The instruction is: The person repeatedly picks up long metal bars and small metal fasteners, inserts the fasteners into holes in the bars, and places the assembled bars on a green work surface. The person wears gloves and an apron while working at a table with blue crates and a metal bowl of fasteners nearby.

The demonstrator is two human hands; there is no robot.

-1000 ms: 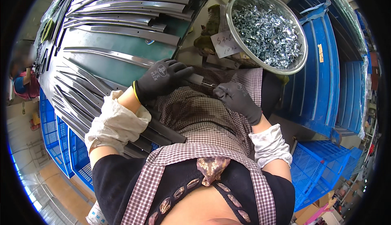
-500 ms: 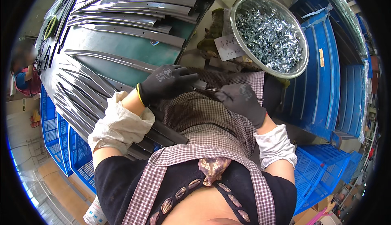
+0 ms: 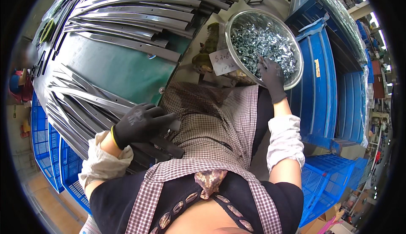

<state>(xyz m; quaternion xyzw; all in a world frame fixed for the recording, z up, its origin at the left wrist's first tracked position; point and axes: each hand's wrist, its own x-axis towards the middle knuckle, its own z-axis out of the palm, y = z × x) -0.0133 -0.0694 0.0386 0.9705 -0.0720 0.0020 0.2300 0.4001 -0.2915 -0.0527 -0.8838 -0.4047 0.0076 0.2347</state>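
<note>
My left hand (image 3: 141,126), in a black glove, is at the near end of a long dark strip (image 3: 91,98), its fingers curled round the strip's end. The strip lies over a fanned pile of similar strips at the table's near side. A large round metal bowl (image 3: 229,37), full of small shiny metal clips (image 3: 264,39), stands ahead on the right. Over its near rim reaches my right hand (image 3: 274,79), also black-gloved. Its fingertips are pinched together among the clips, and the piece between them is mostly hidden.
More dark strips (image 3: 139,12) lie across the far part of the green table (image 3: 127,67). A paper card with handwriting (image 3: 224,61) leans by the bowl. Blue bins (image 3: 315,90) rise on the right; blue crates (image 3: 323,183) stand behind them and left. Another person (image 3: 21,81) is far left.
My right hand has gone from my lap to the bowl and into the clips. My left hand has drawn back toward the near strip pile, bringing the strip off the bare green tabletop.
</note>
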